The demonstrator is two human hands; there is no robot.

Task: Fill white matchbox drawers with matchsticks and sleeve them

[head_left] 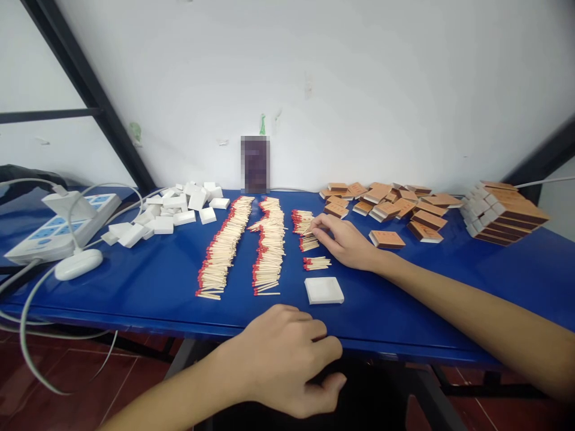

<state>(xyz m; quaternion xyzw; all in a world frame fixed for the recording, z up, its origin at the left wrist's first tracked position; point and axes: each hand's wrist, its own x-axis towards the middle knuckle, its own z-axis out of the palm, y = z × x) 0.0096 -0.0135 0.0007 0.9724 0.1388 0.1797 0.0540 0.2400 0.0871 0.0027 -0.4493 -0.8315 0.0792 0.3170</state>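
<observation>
Your right hand (344, 239) leans over a short row of matches (302, 220), its thumb and index finger drawn close together at the sticks; you have a narrow grip there, though I cannot tell whether it pinches a match. Your left hand (287, 356) shows nearest you, across the front edge of the desk (381, 335), fingers curled and thumb set apart, a loose, fairly wide grip. Just nearer to you than the short row, a small bunch of matches (318, 263) lies by itself, then a white box (324, 290) lying flat. To your left run two long rows of matches (224, 248), red heads pointing left, and beyond them heaped white boxes (164, 224). On your right, brown matchboxes (387, 239) lie scattered beside a tidy matchbox stack (507, 209).
</observation>
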